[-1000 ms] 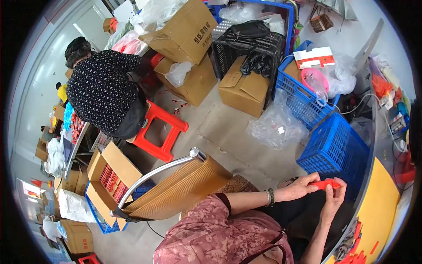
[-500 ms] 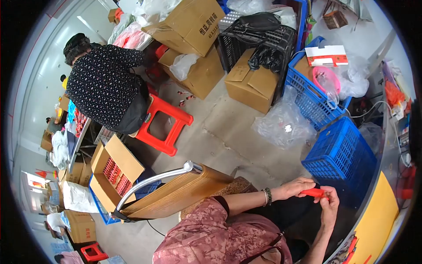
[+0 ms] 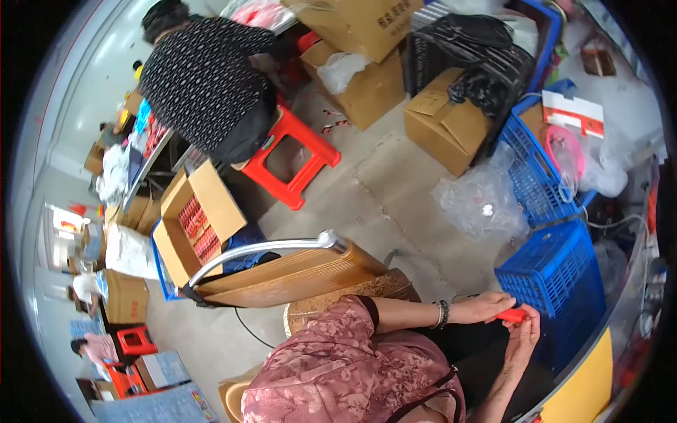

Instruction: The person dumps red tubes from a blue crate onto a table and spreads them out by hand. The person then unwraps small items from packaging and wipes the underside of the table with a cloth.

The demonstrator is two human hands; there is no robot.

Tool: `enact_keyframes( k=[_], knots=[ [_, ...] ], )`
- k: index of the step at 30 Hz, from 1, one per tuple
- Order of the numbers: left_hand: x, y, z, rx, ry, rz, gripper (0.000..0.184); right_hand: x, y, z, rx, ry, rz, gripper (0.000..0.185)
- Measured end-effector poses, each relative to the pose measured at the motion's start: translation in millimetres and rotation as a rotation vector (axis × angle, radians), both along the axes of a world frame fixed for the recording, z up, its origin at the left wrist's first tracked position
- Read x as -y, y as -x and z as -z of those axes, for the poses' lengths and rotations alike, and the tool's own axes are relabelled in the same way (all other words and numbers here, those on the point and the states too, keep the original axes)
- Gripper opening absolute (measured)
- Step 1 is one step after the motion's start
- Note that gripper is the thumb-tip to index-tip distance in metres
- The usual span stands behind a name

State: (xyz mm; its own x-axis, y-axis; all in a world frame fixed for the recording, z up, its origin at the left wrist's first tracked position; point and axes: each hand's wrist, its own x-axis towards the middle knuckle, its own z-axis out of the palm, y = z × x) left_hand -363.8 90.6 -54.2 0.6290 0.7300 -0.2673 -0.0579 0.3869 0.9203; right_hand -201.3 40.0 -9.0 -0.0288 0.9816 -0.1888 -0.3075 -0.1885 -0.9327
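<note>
A small red strip-like piece [image 3: 511,315] is between my two hands; its exact kind is too small to make out. My left hand [image 3: 485,307], with a dark beaded bracelet [image 3: 442,314] at the wrist, pinches one end of it. My right hand [image 3: 520,340] has bent fingers closed at the other end. Close beyond both hands stands an upturned blue plastic crate [image 3: 543,271]. A yellow surface [image 3: 582,381] lies to the right of my right forearm.
A wooden chair back [image 3: 296,275] with a metal rail rises beside me. Another person [image 3: 204,84] sits on a red stool [image 3: 293,158]. An open carton [image 3: 211,197] holds rows of red items. Plastic bags [image 3: 479,201], cartons [image 3: 444,127] and another blue crate [image 3: 536,169] are around.
The camera view has turned, so the surroundings appear shifted. Both hands still hold the red piece, with the fingers slightly shifted around it.
</note>
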Motion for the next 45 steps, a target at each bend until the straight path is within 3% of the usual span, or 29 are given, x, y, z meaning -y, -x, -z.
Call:
enact_keyframes(
  k=[7, 14, 19, 22, 26, 28, 33, 38, 41, 45],
  knots=[
    [7.9, 23.2, -10.7, 0.085, -0.220, -0.109, 0.031, -13.1, 25.3, -10.6, 0.000, -0.079, 0.045, 0.033],
    [16.9, 27.3, -18.9, -0.128, -0.507, -0.363, 0.030, -9.4, 41.2, -3.6, 0.279, -0.221, 0.223, 0.026],
    [25.3, 17.8, -17.0, -0.129, -0.600, -0.337, 0.030, 3.8, 50.5, -12.9, 0.411, -0.253, 0.290, 0.023],
    [33.0, 20.7, -30.1, -0.146, -0.506, -0.172, 0.030, 17.2, 39.7, -1.9, 0.557, -0.283, 0.303, 0.032],
    [44.2, 5.8, -24.9, -0.209, -0.556, -0.120, 0.018, 37.7, 46.5, -20.6, 0.974, -0.262, 0.408, 0.023],
    [49.2, -11.4, 5.2, -0.053, -0.541, -0.183, 0.017, 44.8, 39.5, -12.7, 0.981, -0.291, 0.436, 0.020],
    [35.5, -31.4, 8.6, -0.031, -0.487, -0.066, 0.019, 43.7, 21.8, -3.6, 0.991, -0.388, 0.531, 0.025],
    [27.2, -54.4, 7.9, 0.139, -0.314, -0.008, 0.019, 39.2, 1.8, -3.4, 0.925, -0.214, 0.567, 0.044],
    [19.0, -57.3, 15.2, 0.087, -0.313, 0.107, 0.026, 37.0, -1.8, -8.4, 0.848, -0.165, 0.589, 0.050],
    [10.0, -65.1, 21.0, 0.244, -0.129, 0.064, 0.028, 32.7, -10.4, 2.2, 0.809, -0.173, 0.582, 0.053]
  ],
)
